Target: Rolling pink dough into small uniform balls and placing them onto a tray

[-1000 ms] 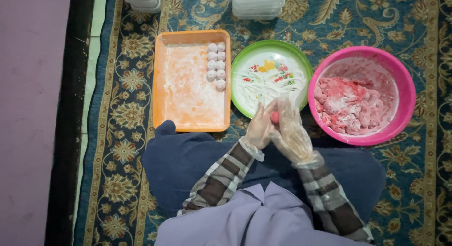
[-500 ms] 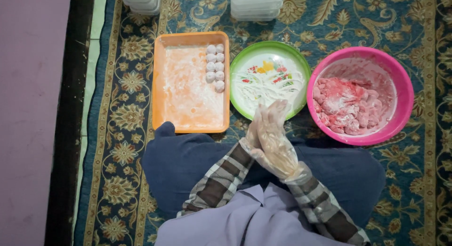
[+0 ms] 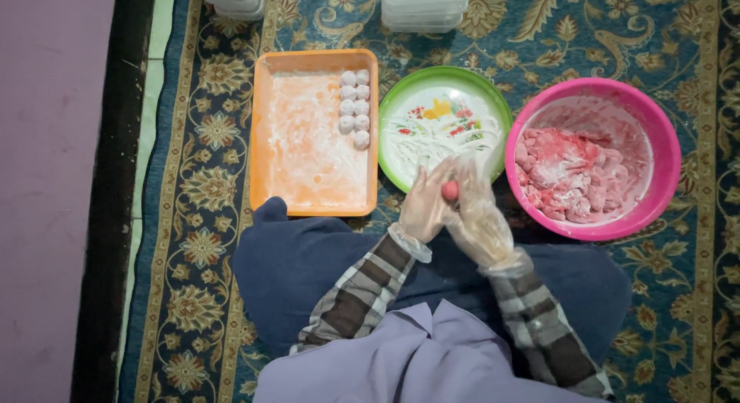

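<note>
My left hand (image 3: 422, 205) and my right hand (image 3: 479, 214), both in clear plastic gloves, press together around a small pink dough ball (image 3: 449, 191) over my lap, just in front of the green-rimmed flowered plate (image 3: 401, 102) dusted with flour. To the right, a pink bowl (image 3: 663, 141) holds several floured pink dough lumps (image 3: 570, 175). On the left, an orange tray (image 3: 312, 60) carries several white-coated balls (image 3: 354, 106) lined up along its right side.
Everything rests on a blue and gold patterned carpet (image 3: 208, 141). Stacks of clear plastic containers (image 3: 424, 6) stand at the far edge, with another stack (image 3: 231, 0) at the top left. A purple mat (image 3: 50, 179) lies along the left. My dark blue knees spread below the tray.
My palms slid against each other with the ball between them: half a second ago the right hand covered it, now the hands have parted slightly and the pink ball shows again.
</note>
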